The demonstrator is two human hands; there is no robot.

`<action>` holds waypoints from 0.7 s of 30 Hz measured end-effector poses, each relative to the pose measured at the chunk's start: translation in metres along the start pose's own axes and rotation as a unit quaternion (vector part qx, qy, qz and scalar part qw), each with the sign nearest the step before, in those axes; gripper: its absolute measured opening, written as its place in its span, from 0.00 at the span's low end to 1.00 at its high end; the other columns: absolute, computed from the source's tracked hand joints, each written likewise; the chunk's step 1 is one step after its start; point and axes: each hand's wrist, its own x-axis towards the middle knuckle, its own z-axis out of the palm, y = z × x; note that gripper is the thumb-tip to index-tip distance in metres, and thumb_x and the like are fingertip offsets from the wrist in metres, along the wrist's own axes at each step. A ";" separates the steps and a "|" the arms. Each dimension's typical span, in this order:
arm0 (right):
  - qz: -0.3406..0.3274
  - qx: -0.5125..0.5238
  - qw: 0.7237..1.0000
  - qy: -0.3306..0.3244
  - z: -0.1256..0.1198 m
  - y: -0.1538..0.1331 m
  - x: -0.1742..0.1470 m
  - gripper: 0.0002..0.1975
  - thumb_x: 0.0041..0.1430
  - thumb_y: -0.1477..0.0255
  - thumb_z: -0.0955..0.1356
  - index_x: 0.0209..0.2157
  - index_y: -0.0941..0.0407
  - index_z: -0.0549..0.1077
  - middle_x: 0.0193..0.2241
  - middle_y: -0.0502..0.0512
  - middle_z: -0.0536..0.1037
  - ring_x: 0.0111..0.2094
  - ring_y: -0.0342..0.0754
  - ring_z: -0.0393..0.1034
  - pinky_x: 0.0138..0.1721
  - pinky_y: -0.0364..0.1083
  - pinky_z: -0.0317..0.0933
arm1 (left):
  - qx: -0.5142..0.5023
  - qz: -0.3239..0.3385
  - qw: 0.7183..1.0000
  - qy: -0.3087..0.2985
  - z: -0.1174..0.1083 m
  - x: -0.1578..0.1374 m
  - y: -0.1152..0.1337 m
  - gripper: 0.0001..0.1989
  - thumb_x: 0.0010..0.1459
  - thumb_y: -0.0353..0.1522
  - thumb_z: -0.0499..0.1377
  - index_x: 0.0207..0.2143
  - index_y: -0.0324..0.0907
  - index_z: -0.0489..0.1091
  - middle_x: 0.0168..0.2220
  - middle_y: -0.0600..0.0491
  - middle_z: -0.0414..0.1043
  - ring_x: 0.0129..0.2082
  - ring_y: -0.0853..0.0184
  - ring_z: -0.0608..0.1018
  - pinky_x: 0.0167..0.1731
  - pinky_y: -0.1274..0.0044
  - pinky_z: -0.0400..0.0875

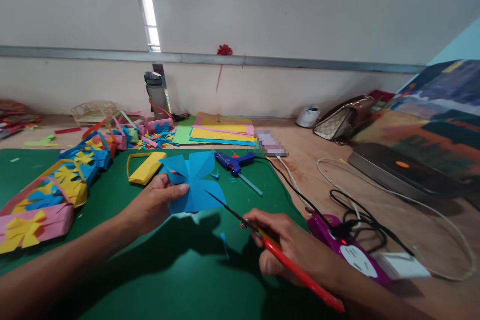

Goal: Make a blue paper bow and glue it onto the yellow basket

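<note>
Pinched between the thumb and fingers of my left hand (159, 202) is a blue paper flower (197, 185) with broad petals and slits cut between them. My right hand (279, 240) grips a pair of scissors (258, 230) with red handles; their dark blades point up and left, the tips close to the flower's lower right petal. A thin blue paper scrap (224, 245) is below the flower, above or on the green mat (168, 280). Behind my left hand lies a small yellow paper basket (147, 167) with a handle.
A blue glue gun (234, 161) lies behind the flower, its cord running to a purple power strip (348, 247). Decorated paper baskets (67, 175) line the left. Coloured paper sheets (221, 127), a bottle (155, 95), a phone (272, 144), a handbag (343, 117) and a dark case (397, 170) stand farther back.
</note>
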 end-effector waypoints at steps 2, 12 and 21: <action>0.007 -0.007 1.000 -0.003 0.000 0.000 0.000 0.17 0.45 0.66 0.72 0.36 0.56 0.68 0.22 0.43 0.63 0.20 0.38 0.52 0.19 0.37 0.46 | -0.001 -0.001 1.000 -0.008 -0.001 0.000 0.000 0.14 0.36 0.31 0.71 0.27 0.38 0.73 0.23 0.51 0.76 0.22 0.65 0.78 0.25 0.76 0.73; 0.019 -0.045 0.999 0.012 0.002 -0.008 -0.001 0.16 0.43 0.65 0.74 0.33 0.56 0.69 0.21 0.43 0.64 0.21 0.39 0.53 0.21 0.39 0.47 | -0.002 0.014 1.000 -0.017 0.001 -0.001 0.001 0.12 0.36 0.29 0.71 0.22 0.39 0.69 0.21 0.55 0.74 0.21 0.69 0.76 0.24 0.79 0.72; 0.019 -0.031 0.999 0.008 0.001 -0.004 -0.003 0.18 0.43 0.67 0.74 0.36 0.55 0.68 0.21 0.43 0.66 0.21 0.39 0.54 0.21 0.39 0.47 | 0.024 0.027 0.999 0.023 0.000 -0.001 0.006 0.19 0.32 0.31 0.72 0.26 0.39 0.67 0.20 0.54 0.73 0.21 0.67 0.76 0.24 0.75 0.73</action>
